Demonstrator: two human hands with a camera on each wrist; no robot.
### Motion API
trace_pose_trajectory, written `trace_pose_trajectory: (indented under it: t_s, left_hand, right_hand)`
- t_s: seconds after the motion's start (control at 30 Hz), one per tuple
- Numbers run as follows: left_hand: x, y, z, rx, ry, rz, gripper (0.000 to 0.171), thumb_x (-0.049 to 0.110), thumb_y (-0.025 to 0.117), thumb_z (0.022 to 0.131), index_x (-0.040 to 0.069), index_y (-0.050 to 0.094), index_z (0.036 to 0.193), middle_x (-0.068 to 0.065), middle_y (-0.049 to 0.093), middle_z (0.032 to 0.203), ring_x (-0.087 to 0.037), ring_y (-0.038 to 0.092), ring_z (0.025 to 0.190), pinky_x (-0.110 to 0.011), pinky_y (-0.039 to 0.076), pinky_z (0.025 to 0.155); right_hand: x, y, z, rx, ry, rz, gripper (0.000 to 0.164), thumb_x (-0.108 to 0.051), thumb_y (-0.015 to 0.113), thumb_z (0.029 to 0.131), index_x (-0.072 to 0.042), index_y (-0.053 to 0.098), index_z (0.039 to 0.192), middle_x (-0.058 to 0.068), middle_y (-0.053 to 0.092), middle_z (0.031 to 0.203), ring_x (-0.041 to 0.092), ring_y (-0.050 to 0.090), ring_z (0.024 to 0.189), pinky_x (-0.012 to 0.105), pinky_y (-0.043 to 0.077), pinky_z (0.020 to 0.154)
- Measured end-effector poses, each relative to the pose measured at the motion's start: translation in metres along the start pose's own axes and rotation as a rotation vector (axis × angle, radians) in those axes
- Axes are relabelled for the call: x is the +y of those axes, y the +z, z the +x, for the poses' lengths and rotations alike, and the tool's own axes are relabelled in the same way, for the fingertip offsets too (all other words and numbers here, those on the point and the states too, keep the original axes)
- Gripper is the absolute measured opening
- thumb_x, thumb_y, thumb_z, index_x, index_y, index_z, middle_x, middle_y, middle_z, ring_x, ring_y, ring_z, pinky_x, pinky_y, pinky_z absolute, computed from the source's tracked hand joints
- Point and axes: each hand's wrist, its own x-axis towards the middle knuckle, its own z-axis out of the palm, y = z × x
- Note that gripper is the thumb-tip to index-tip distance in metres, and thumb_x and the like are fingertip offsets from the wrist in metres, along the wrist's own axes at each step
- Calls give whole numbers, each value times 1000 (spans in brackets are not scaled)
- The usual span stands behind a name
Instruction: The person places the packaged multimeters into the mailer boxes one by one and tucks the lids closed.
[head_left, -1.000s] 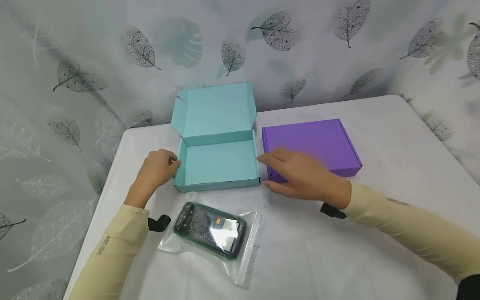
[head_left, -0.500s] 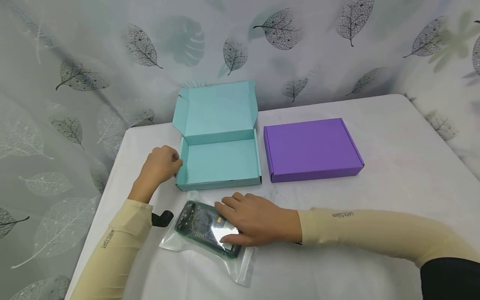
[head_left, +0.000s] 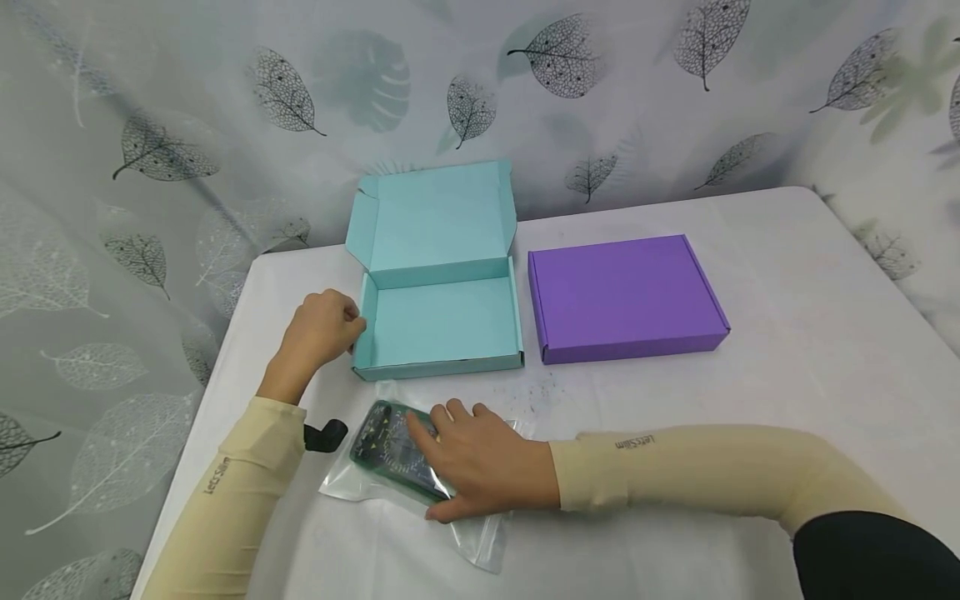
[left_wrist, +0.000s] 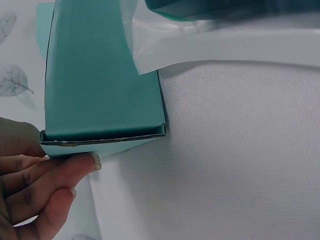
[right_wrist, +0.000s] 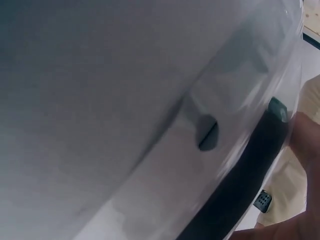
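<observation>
A teal cardboard box (head_left: 442,218) stands with its lid raised and nothing inside. My left hand (head_left: 318,329) pinches its left side wall; in the left wrist view the fingers (left_wrist: 55,185) lie against the outer face of the box (left_wrist: 102,75). In front of it, a green-and-black multimeter (head_left: 386,446) lies in a clear zip bag (head_left: 480,546). My right hand (head_left: 487,467) spans the multimeter from above, thumb at its near edge and fingers at its far edge, covering the screen. The right wrist view shows the bagged meter's dark side (right_wrist: 240,180) close against that hand.
A closed purple box (head_left: 626,300) lies right of the teal one, with a narrow gap between them. Both sit on a white-covered table (head_left: 675,550). A leaf-printed curtain (head_left: 637,108) hangs right behind the table and along its left side.
My right hand has left the purple box's left edge, moved toward me and left, and taken hold of the bagged multimeter. My left hand stays at the teal box.
</observation>
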Motion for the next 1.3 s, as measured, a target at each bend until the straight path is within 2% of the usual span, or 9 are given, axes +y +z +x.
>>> trace_pose_trajectory:
  t_s: [0.1,0.27,0.4,0.6,0.8,1.03,1.23,1.3]
  left_hand:
    - [0,0,1,-9,-2,4,22,8,61,97,-11,73,95,-14,72,76,-23,67,60,-41,52,55]
    - [-1,0,2,-18,-9,5,22,7,61,97,-10,74,95,-14,72,77,-23,68,61,-42,53,58]
    - [0,-1,2,-19,-9,3,21,7,62,97,-10,74,96,-14,73,79,-23,69,62,-44,54,60]
    - [1,-1,1,-22,-4,-4,21,8,63,98,-10,73,96,-14,73,78,-23,69,63,-44,54,60]
    - [-2,1,0,-21,12,-23,22,9,63,98,-10,73,98,-19,75,88,-21,71,63,-47,55,65]
    - [-5,1,-3,-20,30,-33,22,10,63,97,-10,72,99,-20,75,91,-23,71,64,-48,56,68]
    - [-6,1,-10,-48,31,-48,21,12,65,99,-8,72,98,-18,76,89,-25,72,69,-48,55,70]
    - [-6,2,-13,-52,35,-54,20,12,66,99,-6,72,97,-19,75,92,-29,73,76,-50,55,72]
  right_hand:
    - [-2,0,3,-10,15,-2,107,-84,60,80,-4,48,151,8,63,108,23,57,87,32,45,55]
    - [-4,1,5,35,15,12,98,-71,68,76,-5,50,146,7,63,102,22,55,80,31,45,54]
    - [-3,0,3,41,5,16,97,-67,71,73,-5,52,145,7,63,101,22,54,78,31,45,54]
    - [1,-2,2,33,-18,91,92,-59,74,73,-7,51,146,5,61,96,20,52,75,30,39,52]
    - [8,-5,1,19,-32,148,91,-54,77,69,-10,49,144,2,58,95,18,48,75,28,36,53]
    - [13,-23,-5,47,-38,189,86,-48,76,67,-11,51,141,-2,53,95,16,42,74,27,35,58]
    - [24,-45,-8,98,-30,233,89,-49,78,70,-10,50,145,0,57,106,19,52,87,32,47,71]
    - [29,-52,-6,104,-16,237,91,-49,78,71,-9,50,147,1,59,113,20,54,92,35,50,76]
